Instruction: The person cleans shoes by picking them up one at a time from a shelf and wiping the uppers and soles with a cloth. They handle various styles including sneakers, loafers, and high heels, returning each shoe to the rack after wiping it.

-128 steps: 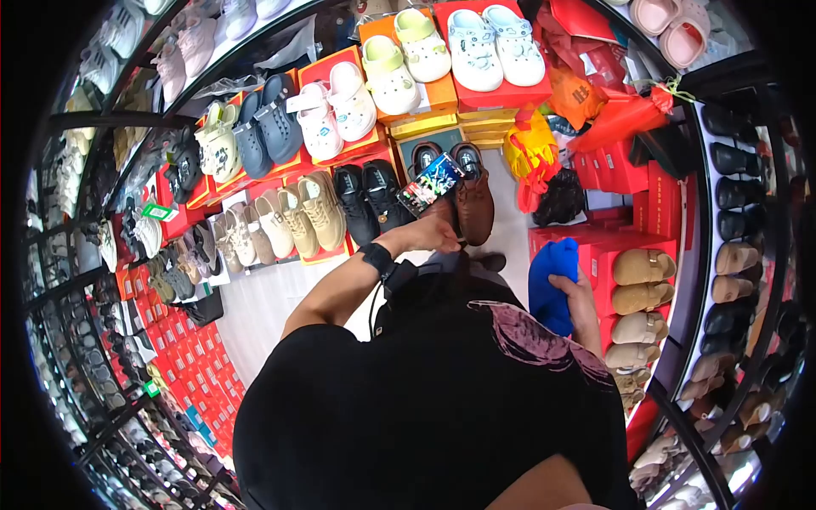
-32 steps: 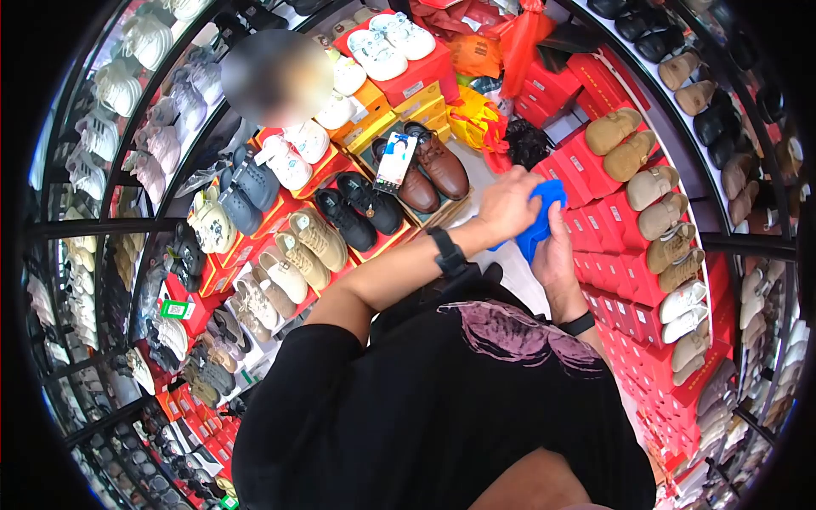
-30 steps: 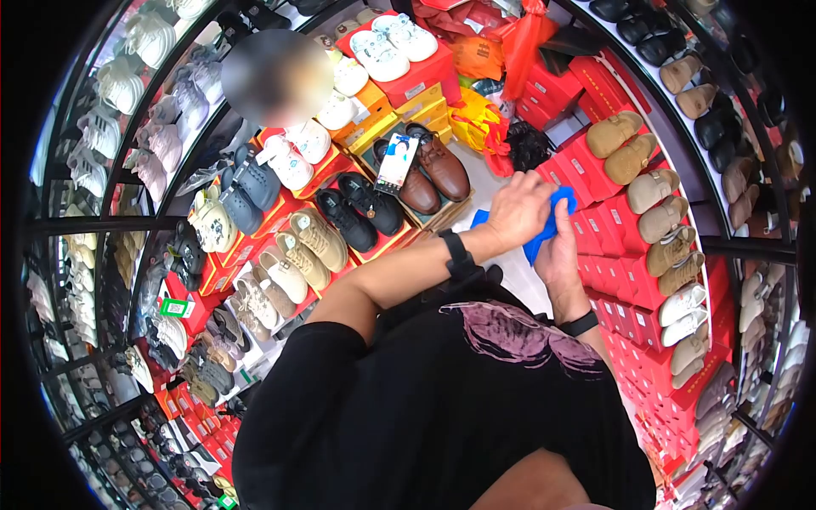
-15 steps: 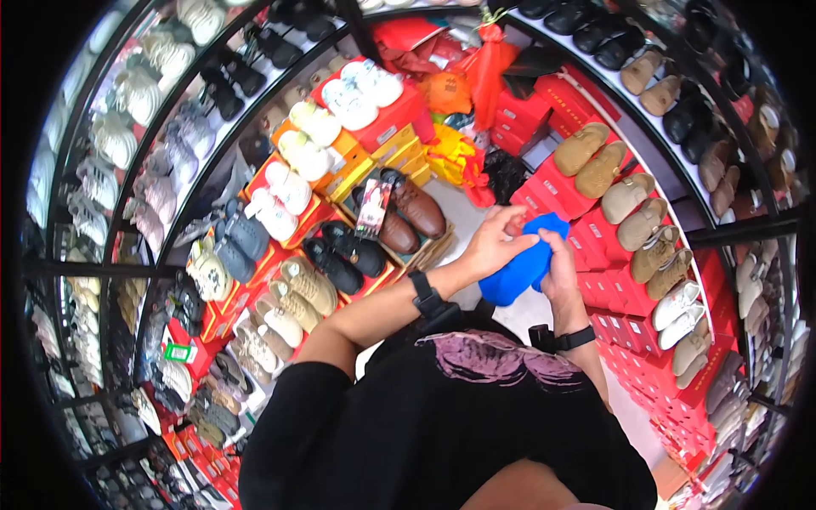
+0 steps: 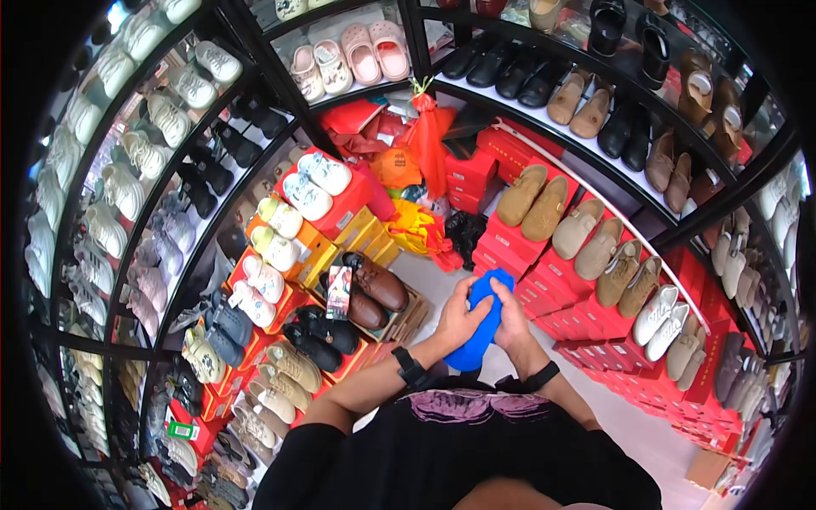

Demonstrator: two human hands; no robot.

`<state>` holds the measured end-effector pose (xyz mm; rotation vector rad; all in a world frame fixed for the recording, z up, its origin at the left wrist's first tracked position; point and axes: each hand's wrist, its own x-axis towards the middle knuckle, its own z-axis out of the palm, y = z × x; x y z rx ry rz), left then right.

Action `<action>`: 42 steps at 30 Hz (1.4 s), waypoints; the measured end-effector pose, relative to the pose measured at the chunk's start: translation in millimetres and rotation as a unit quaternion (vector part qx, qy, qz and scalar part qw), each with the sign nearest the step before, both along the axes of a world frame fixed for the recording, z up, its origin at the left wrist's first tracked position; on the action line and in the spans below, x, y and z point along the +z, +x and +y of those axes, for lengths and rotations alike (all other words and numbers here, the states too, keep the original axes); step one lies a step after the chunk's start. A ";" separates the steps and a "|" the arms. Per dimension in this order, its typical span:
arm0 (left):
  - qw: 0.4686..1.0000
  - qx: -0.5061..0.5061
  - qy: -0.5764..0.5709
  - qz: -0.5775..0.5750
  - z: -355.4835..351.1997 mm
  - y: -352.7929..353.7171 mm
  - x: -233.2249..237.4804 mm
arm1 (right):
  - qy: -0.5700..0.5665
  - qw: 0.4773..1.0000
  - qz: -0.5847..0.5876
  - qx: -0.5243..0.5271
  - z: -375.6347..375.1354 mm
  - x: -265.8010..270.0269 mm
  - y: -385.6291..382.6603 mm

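Note:
Between my hands is a soft blue cloth, bunched at the top and hanging down toward my shirt. My left hand grips its left side, the thumb pressed over the front. From the other side my right hand is closed on the upper right edge, fingers partly hidden behind the fabric. To the left of my hands, brown leather shoes sit on a box, with a printed card leaning against them. Both wrists wear black straps.
Stacked red shoeboxes topped with tan shoes line the right side. Black clogs and other pairs stand on boxes at left. A yellow bag and black plastic bag lie ahead. Shoe shelves curve around.
My view has tilted up and shifted right, showing more upper shelving. The blue cloth is now bunched narrower, and my left hand, previously with fingers spread over it, has closed on it.

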<state>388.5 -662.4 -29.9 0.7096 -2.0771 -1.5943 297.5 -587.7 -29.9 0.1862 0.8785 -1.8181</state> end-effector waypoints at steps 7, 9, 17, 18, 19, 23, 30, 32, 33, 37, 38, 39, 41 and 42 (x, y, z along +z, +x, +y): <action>0.991 0.109 -0.077 -0.021 -27.1 -6.6 -10.7 | 0.008 0.995 0.060 0.076 -26.0 -16.2 7.7; 0.991 0.009 -0.125 -0.038 -32.1 -14.0 3.2 | -0.002 0.999 0.020 0.043 -30.3 -11.7 1.0; 0.985 -0.166 -0.016 0.037 -66.2 -39.8 -16.2 | 0.027 0.999 0.033 0.025 -32.7 -4.3 -34.2; 0.981 -0.186 0.026 0.045 -70.7 -41.3 -17.3 | 0.040 0.999 0.025 0.017 -30.9 -6.2 -35.6; 0.975 -0.205 0.068 0.053 -75.3 -44.4 -18.3 | 0.053 0.998 0.017 0.009 -30.4 -7.4 -38.7; 0.922 -0.204 0.327 0.034 -95.1 -60.8 -37.7 | 0.084 0.996 0.026 -0.010 -32.0 -9.2 -53.1; 0.921 -0.104 0.368 -0.071 -155.8 -108.7 -34.9 | 0.082 0.996 0.045 0.001 -55.0 8.3 -112.6; 0.924 -0.101 0.361 -0.076 -174.2 -126.4 -28.8 | 0.117 0.991 0.063 0.001 -65.4 10.2 -131.7; 0.923 -0.101 0.364 -0.079 -180.4 -134.3 -27.0 | 0.113 0.992 0.059 0.001 -70.4 11.5 -137.7; 0.944 -0.058 0.311 -0.097 -207.3 -166.9 -20.4 | 0.057 0.996 0.063 0.036 -94.4 14.1 -171.1; 0.948 -0.055 0.299 -0.093 -217.7 -174.5 -25.6 | 0.054 0.995 0.076 0.043 -99.9 13.5 -177.6; 0.954 -0.047 0.278 -0.103 -225.9 -181.6 -19.8 | 0.051 0.994 0.088 0.048 -105.9 13.9 -183.7; 0.960 -0.067 0.255 -0.097 -254.7 -198.3 -27.3 | 0.057 0.993 0.090 0.054 -119.0 17.6 -198.0; 0.963 -0.063 0.245 -0.095 -266.6 -208.2 -17.6 | 0.066 0.992 0.093 0.056 -125.9 19.7 -205.1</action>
